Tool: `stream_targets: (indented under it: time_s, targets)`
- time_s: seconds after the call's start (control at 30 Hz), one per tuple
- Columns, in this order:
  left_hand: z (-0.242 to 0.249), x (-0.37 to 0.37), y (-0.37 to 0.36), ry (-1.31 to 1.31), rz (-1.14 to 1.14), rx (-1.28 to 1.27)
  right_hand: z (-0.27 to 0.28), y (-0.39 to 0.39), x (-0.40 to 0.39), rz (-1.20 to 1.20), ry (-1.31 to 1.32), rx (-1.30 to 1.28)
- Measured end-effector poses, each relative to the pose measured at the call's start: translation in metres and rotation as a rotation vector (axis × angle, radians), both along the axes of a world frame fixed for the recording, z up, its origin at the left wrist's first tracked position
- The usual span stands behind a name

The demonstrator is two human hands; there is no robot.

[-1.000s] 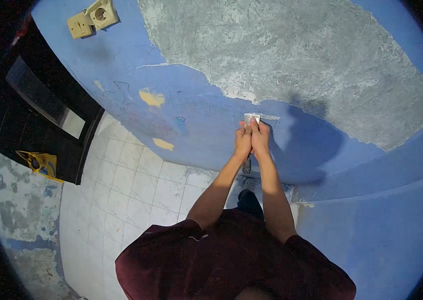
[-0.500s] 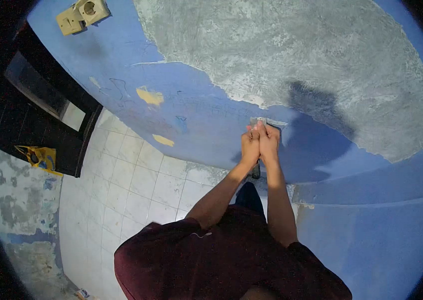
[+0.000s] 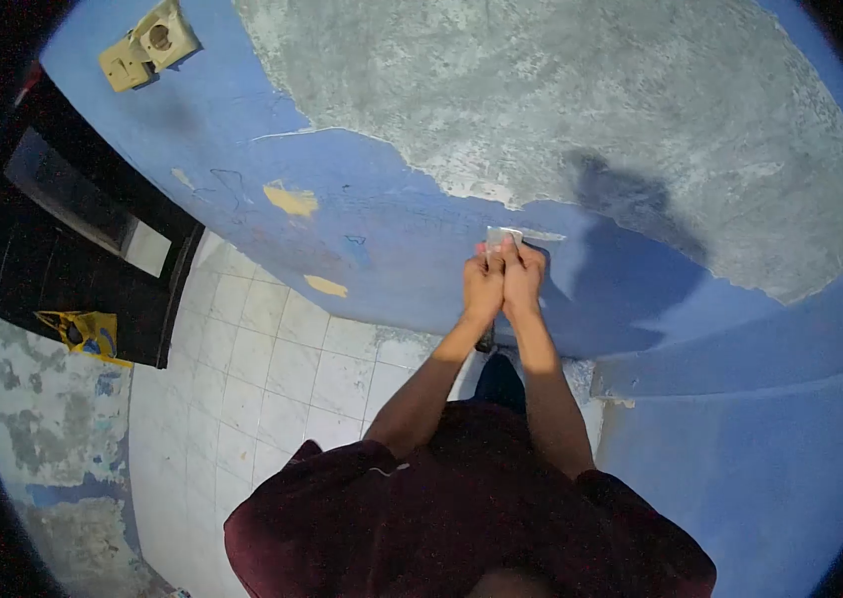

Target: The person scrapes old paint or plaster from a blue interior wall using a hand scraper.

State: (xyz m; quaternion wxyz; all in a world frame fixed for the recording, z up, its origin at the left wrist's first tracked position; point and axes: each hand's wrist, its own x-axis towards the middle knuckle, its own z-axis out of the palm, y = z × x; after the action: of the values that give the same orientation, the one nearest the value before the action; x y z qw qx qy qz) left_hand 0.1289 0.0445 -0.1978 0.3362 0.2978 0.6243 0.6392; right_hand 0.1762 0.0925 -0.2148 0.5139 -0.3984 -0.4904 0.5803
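Both my hands are closed around a putty knife, its flat metal blade (image 3: pixel 505 236) against the blue painted wall (image 3: pixel 412 239). My left hand (image 3: pixel 482 289) wraps the handle from the left. From the other side my right hand (image 3: pixel 522 281) grips it, a thumb lying up near the blade. The dark handle end (image 3: pixel 485 341) sticks out below the hands; the rest is hidden by my fingers. Just right of the blade runs a thin pale scraped strip (image 3: pixel 544 236). Higher up, bare grey plaster (image 3: pixel 501 90) meets the paint along a ragged edge.
A cream switch and socket (image 3: pixel 147 47) sit on the wall at upper left. Beyond is a dark door (image 3: pixel 43 239), with a yellow bag (image 3: pixel 93 336) near its foot. White tiles (image 3: pixel 262 369) cover the floor. A blue wall section (image 3: pixel 740 458) lies at right.
The view has shifted slightly, so the wall appears further left and up. More of the blade and of the pale strip shows now. Both hands keep their hold on the putty knife.
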Motion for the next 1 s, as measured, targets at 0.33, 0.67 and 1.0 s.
stream_targets:
  time_s: [0.33,0.67,1.0]
  targets:
    - [-0.022,0.014,0.015,-0.284,0.014,0.194,0.031,0.002,0.017,0.083,-0.271,0.096]
    - [-0.013,0.025,0.018,-0.789,-0.219,0.379,0.048,-0.027,0.076,0.039,-0.483,0.174]
    - [0.005,0.045,0.019,-0.841,-0.142,0.353,0.05,-0.024,0.111,-0.137,-0.687,0.396]
